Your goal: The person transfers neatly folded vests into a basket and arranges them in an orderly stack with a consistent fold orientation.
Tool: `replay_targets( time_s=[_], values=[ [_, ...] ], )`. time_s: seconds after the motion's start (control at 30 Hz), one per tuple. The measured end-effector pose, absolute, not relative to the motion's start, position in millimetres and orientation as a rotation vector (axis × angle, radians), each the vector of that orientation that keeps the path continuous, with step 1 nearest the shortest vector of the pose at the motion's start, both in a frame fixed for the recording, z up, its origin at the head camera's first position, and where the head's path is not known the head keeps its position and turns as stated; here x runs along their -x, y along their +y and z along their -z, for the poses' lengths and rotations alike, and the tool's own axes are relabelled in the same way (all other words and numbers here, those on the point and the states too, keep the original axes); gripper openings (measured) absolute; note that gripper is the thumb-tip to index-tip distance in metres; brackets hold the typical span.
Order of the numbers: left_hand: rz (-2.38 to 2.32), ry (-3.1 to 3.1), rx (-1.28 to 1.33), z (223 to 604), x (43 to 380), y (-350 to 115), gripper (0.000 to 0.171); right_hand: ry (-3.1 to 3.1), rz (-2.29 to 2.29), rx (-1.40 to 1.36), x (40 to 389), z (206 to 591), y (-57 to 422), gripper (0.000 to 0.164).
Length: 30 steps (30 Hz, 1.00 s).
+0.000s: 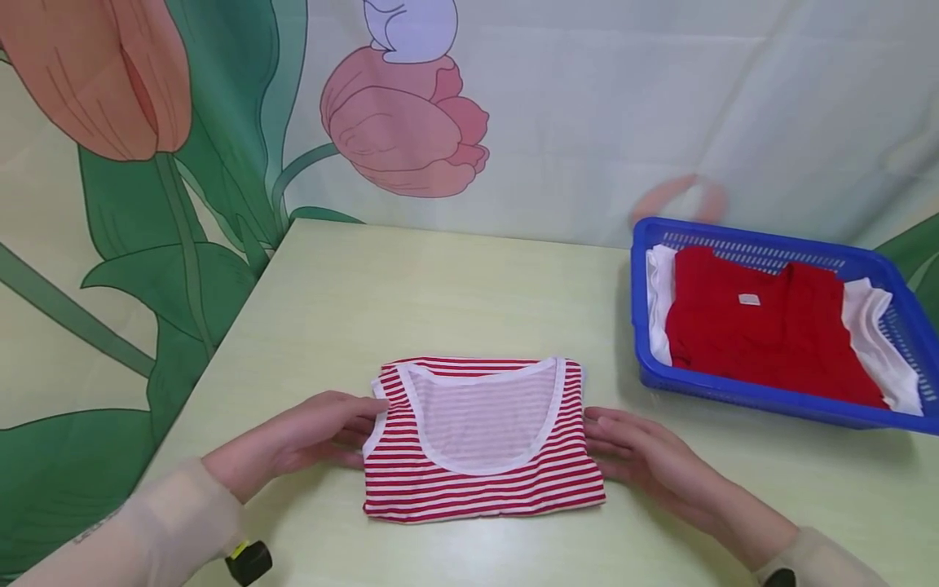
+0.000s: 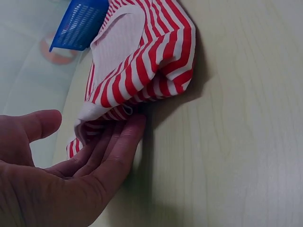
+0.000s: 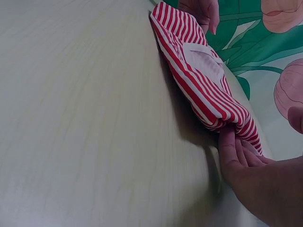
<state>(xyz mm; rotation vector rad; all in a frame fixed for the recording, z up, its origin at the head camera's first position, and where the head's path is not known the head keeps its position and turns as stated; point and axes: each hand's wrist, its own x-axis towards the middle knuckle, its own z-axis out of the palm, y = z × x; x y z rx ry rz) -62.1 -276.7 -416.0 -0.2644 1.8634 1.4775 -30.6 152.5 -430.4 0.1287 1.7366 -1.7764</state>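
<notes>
A red-and-white striped tank top point(image 1: 477, 499) lies folded into a compact rectangle on the table, its white-trimmed scoop neck facing up. At its left side is my left hand point(image 1: 315, 430), whose extended fingers point(image 2: 116, 149) reach in at the lower edge of the folded cloth while the thumb stays apart. My right hand point(image 1: 656, 465) mirrors this at the right side. In the right wrist view its fingertips point(image 3: 227, 135) slip under the fold, partly hidden by the fabric, and the thumb stands away from it.
A blue plastic basket point(image 1: 637, 318) stands at the table's back right, holding a folded red garment point(image 1: 756, 350) on top of white ones point(image 1: 873, 318). Behind the pale wooden table point(image 1: 440, 285) hangs a curtain point(image 1: 572, 122) printed with tulips and leaves.
</notes>
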Motion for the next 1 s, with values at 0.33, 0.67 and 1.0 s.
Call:
replay_targets(
  time_s=[0.33, 0.67, 1.0],
  values=[
    [-1.583, 1.767, 0.292, 422, 57, -270, 0.05, 1.731, 1.718, -0.08, 38, 431, 143, 0.069],
    [-1.621, 1.669, 0.276, 427, 51, -263, 0.05, 1.678, 1.721, -0.045, 40, 436, 134, 0.069],
    [-1.668, 1.576, 0.243, 432, 42, -258, 0.053, 1.649, 1.716, 0.003, 41, 440, 120, 0.059]
  ],
)
